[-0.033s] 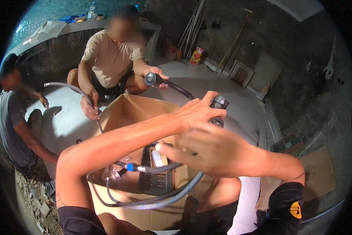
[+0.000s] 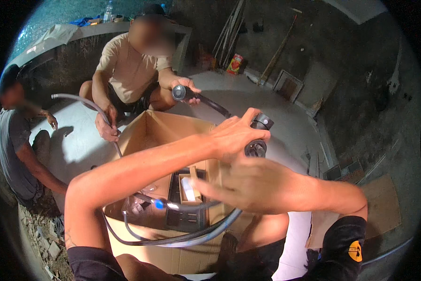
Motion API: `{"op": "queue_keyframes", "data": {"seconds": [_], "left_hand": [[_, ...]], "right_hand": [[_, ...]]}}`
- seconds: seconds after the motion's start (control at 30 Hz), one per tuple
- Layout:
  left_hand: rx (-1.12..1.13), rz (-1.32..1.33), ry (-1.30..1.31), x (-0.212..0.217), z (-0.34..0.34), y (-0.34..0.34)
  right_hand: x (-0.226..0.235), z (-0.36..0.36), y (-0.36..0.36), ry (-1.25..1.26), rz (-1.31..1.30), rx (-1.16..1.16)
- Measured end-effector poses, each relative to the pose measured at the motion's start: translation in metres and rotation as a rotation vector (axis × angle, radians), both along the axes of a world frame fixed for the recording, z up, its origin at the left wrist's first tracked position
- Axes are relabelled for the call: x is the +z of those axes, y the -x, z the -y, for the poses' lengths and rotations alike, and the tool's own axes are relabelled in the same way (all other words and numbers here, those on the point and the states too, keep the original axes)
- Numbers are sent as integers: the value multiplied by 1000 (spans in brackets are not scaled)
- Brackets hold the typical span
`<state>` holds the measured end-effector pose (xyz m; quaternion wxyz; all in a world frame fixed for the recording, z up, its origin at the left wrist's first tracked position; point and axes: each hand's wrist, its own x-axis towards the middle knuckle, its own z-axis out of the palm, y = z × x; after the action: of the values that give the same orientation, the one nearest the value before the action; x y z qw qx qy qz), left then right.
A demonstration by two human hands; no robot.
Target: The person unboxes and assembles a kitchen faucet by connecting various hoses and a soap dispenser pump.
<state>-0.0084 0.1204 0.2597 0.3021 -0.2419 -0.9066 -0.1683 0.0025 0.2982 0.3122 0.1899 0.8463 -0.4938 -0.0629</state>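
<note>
My left hand [image 2: 234, 136] is closed round a black cylindrical fitting [image 2: 262, 122] above the right side of an open cardboard box [image 2: 131, 133]. A ribbed black end [image 2: 256, 149] shows just below its fingers. Smeared by motion, my right hand [image 2: 250, 185] is just below the left one; its grip cannot be made out. Dark flexible hoses [image 2: 182, 241] loop from under it across the box. One hose carries a blue collar [image 2: 159, 203]. A person opposite holds a round-headed black fitting [image 2: 178, 92] and a grey hose [image 2: 91, 104].
Inside the box lie a black slotted tray [image 2: 187, 220], a small carton with a white tube [image 2: 188, 188] and clear plastic bags [image 2: 134, 206]. Another person [image 2: 20, 140] crouches at left near rubble [image 2: 51, 248]. Flat cardboard [image 2: 381, 206] lies at right.
My right hand has shifted slightly downward, uncovering more of the white tube and the ribbed black end. The blue-collared hose has moved a little down and right. My left hand keeps its grip.
</note>
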Motion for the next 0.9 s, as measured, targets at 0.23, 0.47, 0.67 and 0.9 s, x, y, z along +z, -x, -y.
{"op": "queue_keyframes", "data": {"seconds": [0.23,0.47,0.67,0.9], "left_hand": [[-106,-9,-143,-7,20,-3],[-116,156,-248,-17,44,16],[-129,243,-174,-34,34,33],[-16,329,-67,-66,35,49]], "right_hand": [[-60,-64,58,291,391,258],[-141,-60,124,467,4,59],[-26,-56,17,-201,-48,-284],[61,55,-61,-178,355,-232]]}}
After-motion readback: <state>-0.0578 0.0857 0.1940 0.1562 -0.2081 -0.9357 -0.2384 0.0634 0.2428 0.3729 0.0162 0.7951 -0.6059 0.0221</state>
